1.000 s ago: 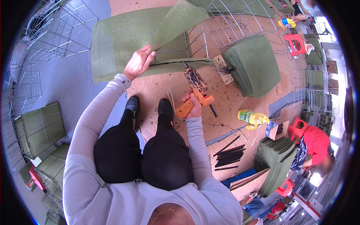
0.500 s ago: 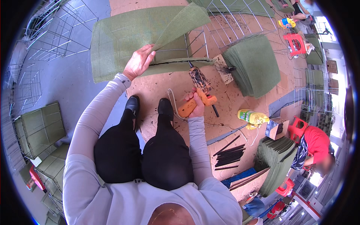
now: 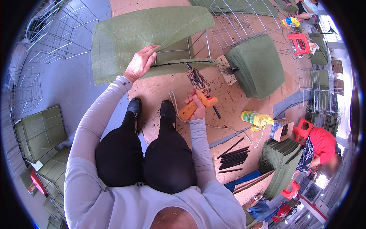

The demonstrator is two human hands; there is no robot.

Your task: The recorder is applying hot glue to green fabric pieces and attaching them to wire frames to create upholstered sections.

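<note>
My left hand [image 3: 141, 64] is closed on the near edge of a folded-back sheet of green woven fabric [image 3: 129, 30], pinching it between thumb and fingers. The sheet lies over a metal wire frame [image 3: 207, 45], part of which shows under the raised flap. A dark bead of glue [image 3: 179, 62] runs along the fabric's near strip. My right hand [image 3: 196, 107] grips an orange glue gun [image 3: 188, 110], its front half crusted with dark glue. The gun's nozzle points at the bead, close to it. A black glue stick [image 3: 216, 112] pokes out of its back end.
Right of the gun stands a stack of green fabric sheets [image 3: 255, 66] beside a glue-stained cardboard piece [image 3: 227, 70]. Nearer lie a yellow bottle [image 3: 256, 118], several black glue sticks [image 3: 233, 158] and the gun's white cord [image 3: 173, 101]. A person in red [image 3: 322, 145] bends at the far right.
The glue gun in my right hand has moved a little to the left along the fabric strip. The raised flap has shifted slightly, while my left hand stays nearly in place.
</note>
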